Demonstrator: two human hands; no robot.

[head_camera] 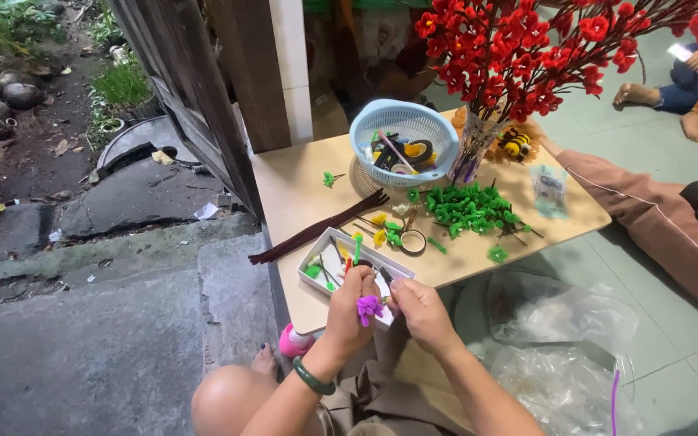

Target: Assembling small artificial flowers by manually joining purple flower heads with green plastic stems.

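My left hand [351, 311] pinches a small purple pipe-cleaner flower [369, 307] just above the near edge of a low wooden table [300, 194]. My right hand [420, 307] is closed beside it, fingertips touching the same flower. A green bangle [313, 378] circles my left wrist. Under both hands lies a shallow white box [326, 242] with green, yellow and white bits.
Dark brown stems [317, 230], a heap of green pieces [466, 208], a tape ring [413, 241], a blue basket [401, 129] and a vase of red flowers [519, 48] occupy the table. Another person's feet [656, 101] rest far right. Clear plastic bags [559, 355] lie on the floor.
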